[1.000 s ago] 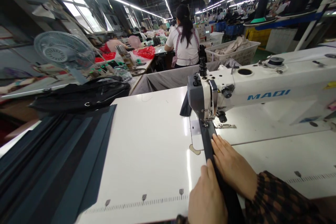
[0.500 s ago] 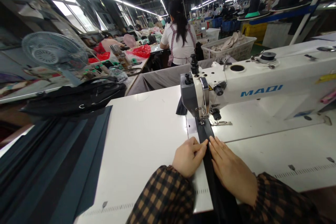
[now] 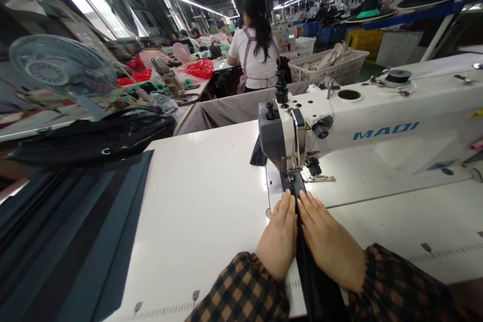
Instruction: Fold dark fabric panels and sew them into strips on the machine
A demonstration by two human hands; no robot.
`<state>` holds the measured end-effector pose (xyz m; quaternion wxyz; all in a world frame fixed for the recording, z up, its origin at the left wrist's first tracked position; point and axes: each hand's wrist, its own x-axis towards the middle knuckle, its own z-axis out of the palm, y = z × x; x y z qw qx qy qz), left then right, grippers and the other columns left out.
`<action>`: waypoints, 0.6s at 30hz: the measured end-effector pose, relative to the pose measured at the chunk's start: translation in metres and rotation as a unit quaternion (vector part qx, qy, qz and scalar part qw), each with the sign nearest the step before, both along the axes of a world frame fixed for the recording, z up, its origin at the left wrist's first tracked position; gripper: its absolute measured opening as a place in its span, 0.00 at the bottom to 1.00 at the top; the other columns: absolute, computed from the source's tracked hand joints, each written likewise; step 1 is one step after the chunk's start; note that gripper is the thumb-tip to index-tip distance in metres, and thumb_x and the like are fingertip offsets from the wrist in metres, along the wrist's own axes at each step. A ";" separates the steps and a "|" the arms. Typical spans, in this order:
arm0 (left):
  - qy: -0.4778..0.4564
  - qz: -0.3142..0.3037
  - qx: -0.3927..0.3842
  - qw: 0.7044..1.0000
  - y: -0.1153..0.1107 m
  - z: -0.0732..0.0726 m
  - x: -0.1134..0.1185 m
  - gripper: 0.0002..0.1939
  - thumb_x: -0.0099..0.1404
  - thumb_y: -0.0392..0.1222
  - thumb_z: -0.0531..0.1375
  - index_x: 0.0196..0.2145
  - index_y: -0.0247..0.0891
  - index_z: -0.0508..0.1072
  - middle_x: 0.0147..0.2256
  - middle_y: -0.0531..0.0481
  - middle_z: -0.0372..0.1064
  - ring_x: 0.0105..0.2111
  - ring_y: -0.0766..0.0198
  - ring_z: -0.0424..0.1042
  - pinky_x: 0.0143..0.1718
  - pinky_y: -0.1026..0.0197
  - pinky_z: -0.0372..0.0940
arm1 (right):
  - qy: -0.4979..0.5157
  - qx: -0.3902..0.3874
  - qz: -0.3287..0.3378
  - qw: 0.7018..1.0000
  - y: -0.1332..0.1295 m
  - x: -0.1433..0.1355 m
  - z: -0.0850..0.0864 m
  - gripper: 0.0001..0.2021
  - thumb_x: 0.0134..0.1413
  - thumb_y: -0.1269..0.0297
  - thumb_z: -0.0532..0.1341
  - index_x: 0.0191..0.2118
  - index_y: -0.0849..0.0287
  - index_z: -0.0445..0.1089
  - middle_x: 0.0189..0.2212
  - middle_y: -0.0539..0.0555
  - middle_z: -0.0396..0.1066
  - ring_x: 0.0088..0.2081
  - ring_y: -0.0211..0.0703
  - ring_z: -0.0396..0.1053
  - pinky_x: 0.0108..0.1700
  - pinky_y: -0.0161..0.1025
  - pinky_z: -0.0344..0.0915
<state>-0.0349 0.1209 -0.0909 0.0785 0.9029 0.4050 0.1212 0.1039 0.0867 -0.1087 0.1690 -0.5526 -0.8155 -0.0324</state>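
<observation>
A long black fabric strip (image 3: 319,287) runs from the front edge of the table up beneath the presser foot (image 3: 291,177) of a white sewing machine (image 3: 335,131). My left hand (image 3: 278,239) lies along the strip's left side, fingers stretched forward and pressing down just in front of the foot. On the other side, my right hand (image 3: 329,241) rests flat with its fingers pointing at the foot. Both hands are open and only press on the fabric. Behind the machine head, a dark end of fabric (image 3: 258,155) shows.
Dark blue and black fabric pieces (image 3: 83,241) lie stacked at the left, with a black bag (image 3: 90,136) behind. Farther back are a fan (image 3: 62,68), a person in a white shirt (image 3: 256,58) and a white basket (image 3: 332,68). The white table (image 3: 204,201) bears ruler marks.
My left hand has gone from a bent-finger pinch beside the strip to lying flat with fingers stretched forward. My right hand stays on the fabric. The view has shifted slightly.
</observation>
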 end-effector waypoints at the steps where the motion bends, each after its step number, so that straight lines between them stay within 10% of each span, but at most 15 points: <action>1: -0.003 0.002 0.001 1.000 0.000 0.001 0.001 0.22 0.64 0.31 0.41 0.56 0.28 0.49 0.58 0.34 0.46 0.59 0.59 0.43 0.55 0.51 0.53 | 0.001 0.007 -0.004 1.000 0.000 -0.001 0.000 0.24 0.54 0.74 0.46 0.57 0.73 0.51 0.57 0.66 0.48 0.59 0.52 0.42 0.57 0.49 0.52; 18: 0.076 -0.010 0.084 0.994 0.007 0.007 0.007 0.22 0.61 0.27 0.42 0.53 0.21 0.55 0.55 0.32 0.52 0.58 0.55 0.47 0.55 0.54 0.56 | -0.042 0.005 0.007 0.999 0.004 -0.001 0.003 0.25 0.51 0.77 0.46 0.57 0.74 0.49 0.58 0.67 0.47 0.59 0.52 0.41 0.57 0.48 0.52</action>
